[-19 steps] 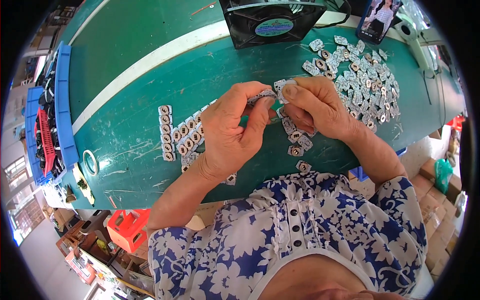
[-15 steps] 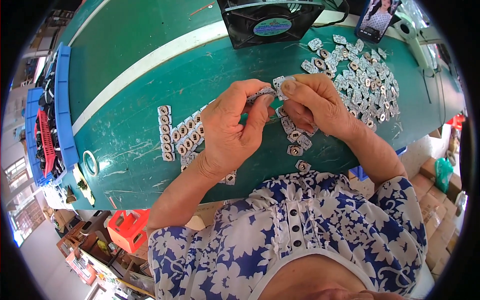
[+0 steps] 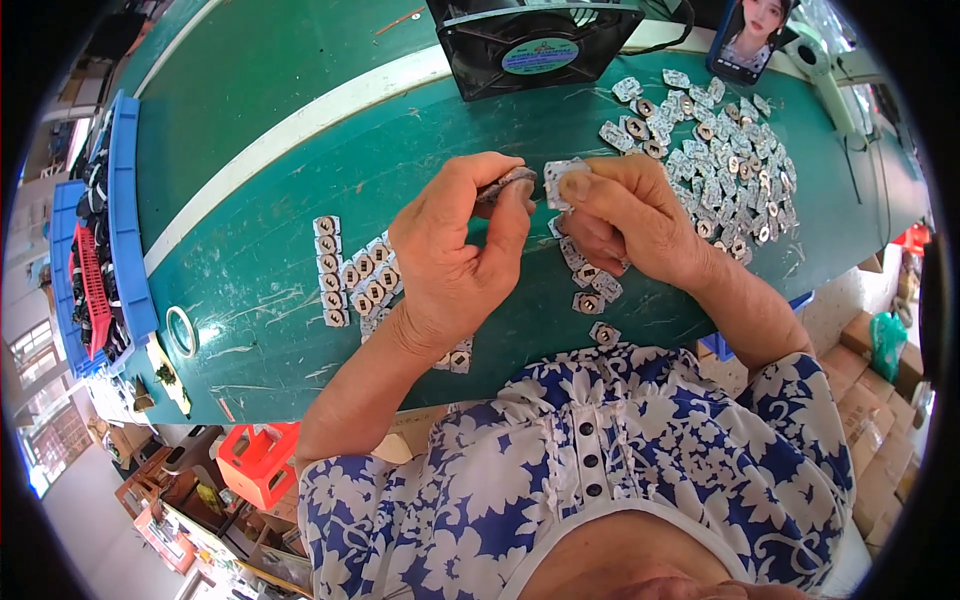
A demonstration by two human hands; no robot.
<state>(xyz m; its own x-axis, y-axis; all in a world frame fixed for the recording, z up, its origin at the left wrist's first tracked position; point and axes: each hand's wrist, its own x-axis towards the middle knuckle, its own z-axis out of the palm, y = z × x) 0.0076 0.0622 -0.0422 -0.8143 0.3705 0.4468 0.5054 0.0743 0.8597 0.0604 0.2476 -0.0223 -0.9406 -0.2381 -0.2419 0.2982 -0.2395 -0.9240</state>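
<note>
My left hand (image 3: 450, 240) pinches a small grey piece (image 3: 506, 183), seen nearly edge-on, between thumb and forefinger; its far end hides in the fingers. Just to the right, my right hand (image 3: 640, 212) grips a small whitish speckled plate (image 3: 561, 184) by thumb and forefinger. A gap separates the two pieces. Below my right hand lie several similar plates (image 3: 588, 302), some showing a brown round disc with a dark middle. Left of my left hand, more plates lie in neat rows (image 3: 330, 270), partly covered by that hand and forearm.
A large loose pile of the same plates (image 3: 735, 165) spreads over the green table (image 3: 250, 180) at the right. A black fan (image 3: 540, 50) and a phone (image 3: 748, 40) stand at the back. Blue trays (image 3: 130, 220) and a tape ring (image 3: 181, 330) are at the left.
My two hands have drawn slightly apart, so the pieces that were almost touching now have a wider gap between them. The picture on the phone has changed.
</note>
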